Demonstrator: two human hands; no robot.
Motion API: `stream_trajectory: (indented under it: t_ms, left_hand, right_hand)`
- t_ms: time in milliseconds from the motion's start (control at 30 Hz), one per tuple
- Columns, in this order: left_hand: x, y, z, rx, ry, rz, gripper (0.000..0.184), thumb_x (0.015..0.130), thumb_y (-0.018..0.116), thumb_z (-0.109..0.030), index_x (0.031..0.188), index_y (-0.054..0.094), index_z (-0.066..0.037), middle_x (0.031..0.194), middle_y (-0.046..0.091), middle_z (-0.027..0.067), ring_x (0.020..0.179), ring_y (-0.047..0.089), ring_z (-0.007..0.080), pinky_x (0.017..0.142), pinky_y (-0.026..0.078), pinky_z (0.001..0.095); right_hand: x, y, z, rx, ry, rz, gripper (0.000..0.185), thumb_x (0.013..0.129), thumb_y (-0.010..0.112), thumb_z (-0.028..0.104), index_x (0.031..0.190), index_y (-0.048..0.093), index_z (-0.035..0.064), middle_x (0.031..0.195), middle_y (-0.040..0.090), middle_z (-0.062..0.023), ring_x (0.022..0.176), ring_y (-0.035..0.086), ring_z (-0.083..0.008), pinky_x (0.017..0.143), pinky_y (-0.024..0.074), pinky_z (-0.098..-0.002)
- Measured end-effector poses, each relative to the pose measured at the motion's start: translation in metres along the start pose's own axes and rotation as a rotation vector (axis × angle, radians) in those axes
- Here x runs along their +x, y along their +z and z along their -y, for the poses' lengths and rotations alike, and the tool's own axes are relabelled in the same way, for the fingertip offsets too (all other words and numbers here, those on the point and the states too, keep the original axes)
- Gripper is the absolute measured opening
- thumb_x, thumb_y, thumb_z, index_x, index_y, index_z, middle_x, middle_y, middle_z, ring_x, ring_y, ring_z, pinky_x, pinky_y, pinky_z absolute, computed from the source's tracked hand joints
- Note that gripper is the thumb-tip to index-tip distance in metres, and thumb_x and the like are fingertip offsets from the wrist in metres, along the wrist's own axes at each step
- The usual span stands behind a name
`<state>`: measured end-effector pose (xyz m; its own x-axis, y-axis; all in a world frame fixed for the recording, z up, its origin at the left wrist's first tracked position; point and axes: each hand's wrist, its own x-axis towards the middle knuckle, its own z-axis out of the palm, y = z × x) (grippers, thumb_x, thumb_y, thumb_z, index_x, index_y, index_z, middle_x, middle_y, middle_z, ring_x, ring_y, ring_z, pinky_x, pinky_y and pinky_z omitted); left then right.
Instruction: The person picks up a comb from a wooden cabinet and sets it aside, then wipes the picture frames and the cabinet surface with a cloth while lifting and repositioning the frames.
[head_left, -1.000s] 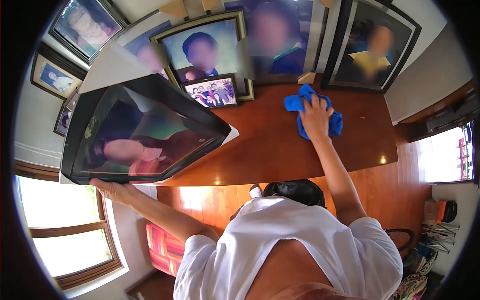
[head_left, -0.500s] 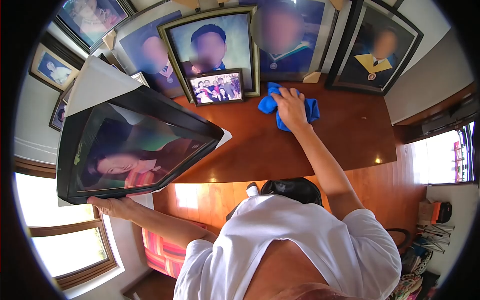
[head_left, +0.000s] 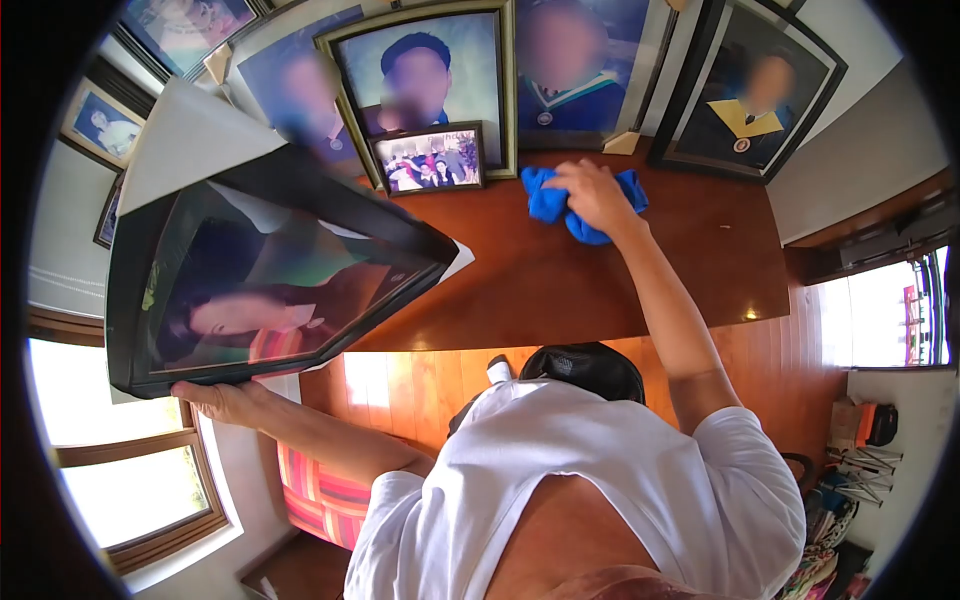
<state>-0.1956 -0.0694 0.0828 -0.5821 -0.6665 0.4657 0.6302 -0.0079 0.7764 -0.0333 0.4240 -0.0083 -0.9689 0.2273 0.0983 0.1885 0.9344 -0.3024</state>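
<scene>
My left hand (head_left: 222, 402) grips the lower edge of a large black picture frame (head_left: 140, 370), which is tilted on its side at the left, its glass catching reflections. Its fingers are mostly hidden behind the frame. On the brown wooden tabletop (head_left: 460, 290), my right hand (head_left: 595, 200) is closed over a bunched blue cloth (head_left: 548, 203), pressing it near the back of the table. Left of the cloth, a small framed group photo (head_left: 430, 165) leans against a larger gilt-edged portrait frame (head_left: 508, 90).
A black-framed portrait (head_left: 745, 95) stands at the table's back right. More large portraits line the wall behind. Below the table edge are a black seat (head_left: 585, 370) and a striped red cushion (head_left: 318, 495). A window (head_left: 130, 480) is at the lower left.
My right hand has slid the cloth slightly to the right and toward me. My left hand still holds the large frame, which has shifted slightly. The camera view has moved a little.
</scene>
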Motion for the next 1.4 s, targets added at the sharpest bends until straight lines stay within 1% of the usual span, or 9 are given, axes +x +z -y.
stream_trajectory:
  t_ms: [133,400,633,767,967,1033,1133,1300,1400]
  left_hand:
    - [-0.015,0.019,-0.010,-0.012,0.011,0.039,0.083,0.085,0.061,-0.064,0.116,0.056,0.013,0.118,0.059,0.0192,0.104,0.059,0.0252,0.089,0.053,0.0352]
    - [-0.025,0.042,-0.004,-0.038,-0.042,0.101,0.077,0.086,0.062,-0.062,0.120,0.058,0.007,0.120,0.059,0.0146,0.105,0.059,0.0227,0.090,0.052,0.0337]
    - [-0.019,0.044,-0.007,-0.032,-0.003,0.094,0.082,0.085,0.062,-0.063,0.119,0.056,0.011,0.119,0.059,0.0185,0.104,0.060,0.0255,0.091,0.052,0.0349]
    - [-0.011,0.036,-0.013,0.057,0.020,0.029,0.085,0.083,0.063,-0.064,0.118,0.056,0.013,0.119,0.060,0.0205,0.105,0.060,0.0272,0.092,0.052,0.0362]
    - [0.029,0.008,-0.009,0.085,0.149,-0.044,0.086,0.081,0.064,-0.066,0.112,0.060,0.013,0.114,0.062,0.0222,0.098,0.062,0.0294,0.085,0.056,0.0385]
    - [0.043,0.000,-0.010,0.111,0.141,-0.094,0.085,0.082,0.064,-0.066,0.111,0.060,0.014,0.114,0.062,0.0221,0.098,0.062,0.0294,0.085,0.056,0.0381]
    - [0.045,0.009,-0.023,0.082,0.226,-0.084,0.075,0.087,0.062,-0.060,0.109,0.062,0.012,0.114,0.063,0.0202,0.097,0.063,0.0295,0.083,0.056,0.0380]
    - [0.054,0.012,-0.015,-0.079,0.266,-0.031,0.075,0.076,0.073,-0.062,0.105,0.066,0.007,0.113,0.065,0.0151,0.099,0.063,0.0229,0.090,0.054,0.0341]
    - [0.056,0.010,-0.009,-0.092,0.254,-0.030,0.075,0.078,0.072,-0.059,0.108,0.064,0.009,0.115,0.064,0.0177,0.099,0.063,0.0264,0.089,0.054,0.0366]
  right_hand:
    - [0.007,0.036,-0.002,-0.168,0.068,-0.317,0.039,0.078,0.059,0.004,0.112,0.069,0.0184,0.126,0.057,-0.0001,0.113,0.050,-0.0297,0.089,0.0411,-0.0563]
    - [-0.066,0.006,0.014,0.207,-0.160,0.041,0.048,0.075,0.056,-0.004,0.114,0.069,0.0197,0.125,0.059,-0.0011,0.113,0.051,-0.0287,0.091,0.0442,-0.0510]
    - [-0.105,-0.015,-0.061,-0.191,0.483,-0.295,0.048,0.076,0.067,0.009,0.123,0.064,0.0195,0.127,0.055,-0.0060,0.115,0.051,-0.0308,0.091,0.0461,-0.0515]
    - [-0.087,0.011,-0.008,-0.400,0.373,-0.293,0.046,0.077,0.069,0.013,0.122,0.063,0.0134,0.121,0.054,-0.0087,0.107,0.053,-0.0307,0.084,0.0478,-0.0461]
    - [-0.060,0.068,0.131,-0.228,-0.044,-0.286,0.028,0.084,0.053,0.019,0.108,0.065,0.0100,0.101,0.053,-0.0066,0.098,0.051,-0.0272,0.084,0.0414,-0.0496]
    - [-0.057,0.068,0.169,-0.217,-0.114,-0.069,0.037,0.083,0.055,0.015,0.119,0.063,0.0124,0.113,0.053,-0.0082,0.102,0.051,-0.0272,0.086,0.0419,-0.0452]
    - [-0.057,0.076,0.189,0.009,-0.299,-0.144,0.038,0.081,0.057,0.014,0.119,0.063,0.0139,0.117,0.053,-0.0097,0.105,0.052,-0.0294,0.089,0.0439,-0.0445]
    - [-0.082,0.008,0.107,-0.022,0.052,-0.333,0.052,0.066,0.071,0.007,0.116,0.062,0.0139,0.121,0.055,-0.0114,0.107,0.054,-0.0345,0.092,0.0482,-0.0438]
    - [-0.141,-0.014,0.018,-0.263,0.373,-0.371,0.045,0.076,0.070,0.017,0.121,0.063,0.0158,0.119,0.054,-0.0118,0.105,0.054,-0.0336,0.085,0.0504,-0.0445]
